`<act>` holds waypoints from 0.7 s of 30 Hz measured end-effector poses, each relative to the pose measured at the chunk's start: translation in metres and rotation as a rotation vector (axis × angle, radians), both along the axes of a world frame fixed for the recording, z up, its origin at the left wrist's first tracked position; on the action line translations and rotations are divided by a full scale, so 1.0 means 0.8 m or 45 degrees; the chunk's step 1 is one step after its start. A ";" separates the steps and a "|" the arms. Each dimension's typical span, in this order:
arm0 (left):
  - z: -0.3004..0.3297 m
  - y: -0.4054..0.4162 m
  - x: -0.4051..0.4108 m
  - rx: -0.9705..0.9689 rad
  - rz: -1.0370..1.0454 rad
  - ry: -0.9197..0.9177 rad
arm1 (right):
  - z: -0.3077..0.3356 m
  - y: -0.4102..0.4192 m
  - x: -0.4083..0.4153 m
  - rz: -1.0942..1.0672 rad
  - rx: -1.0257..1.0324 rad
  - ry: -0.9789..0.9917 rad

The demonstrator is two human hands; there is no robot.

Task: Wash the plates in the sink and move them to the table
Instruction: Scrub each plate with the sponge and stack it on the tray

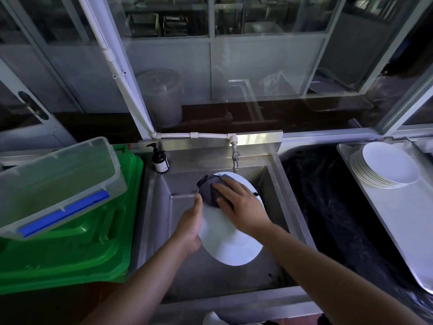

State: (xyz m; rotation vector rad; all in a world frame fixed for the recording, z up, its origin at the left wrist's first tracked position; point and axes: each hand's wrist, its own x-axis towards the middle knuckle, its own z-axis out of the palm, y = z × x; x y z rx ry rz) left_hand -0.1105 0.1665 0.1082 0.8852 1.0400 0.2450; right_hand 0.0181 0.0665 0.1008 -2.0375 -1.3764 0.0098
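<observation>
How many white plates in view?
About 8, stack count uncertain: 1 plate over the sink, held by the left hand, wiped with a cloth by the right hand; roughly 7 in the stack on the tray at right.

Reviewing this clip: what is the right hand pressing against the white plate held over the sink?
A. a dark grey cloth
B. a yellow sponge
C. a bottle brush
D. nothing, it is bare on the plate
A: the right hand lies with fingers spread on a dark grey cloth, pressing it onto the white plate, whose edge the left hand grips above the sink.
</observation>
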 end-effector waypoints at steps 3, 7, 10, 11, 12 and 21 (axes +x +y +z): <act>0.007 0.001 -0.007 0.076 0.007 0.059 | 0.001 0.000 0.030 -0.129 -0.001 0.308; 0.013 0.010 -0.009 -0.016 0.195 -0.009 | -0.025 -0.024 0.050 -0.369 -0.129 0.655; 0.016 0.017 0.000 -0.135 0.399 -0.102 | -0.045 -0.034 0.021 -0.436 -0.063 0.680; 0.021 0.016 0.006 -0.154 0.453 -0.110 | -0.048 -0.034 0.008 -0.457 -0.063 0.705; 0.025 0.015 0.012 -0.162 0.499 -0.122 | -0.049 -0.032 -0.007 -0.462 -0.069 0.717; 0.000 0.031 0.038 -0.387 0.737 -0.192 | -0.056 -0.028 -0.023 0.030 -0.217 -0.246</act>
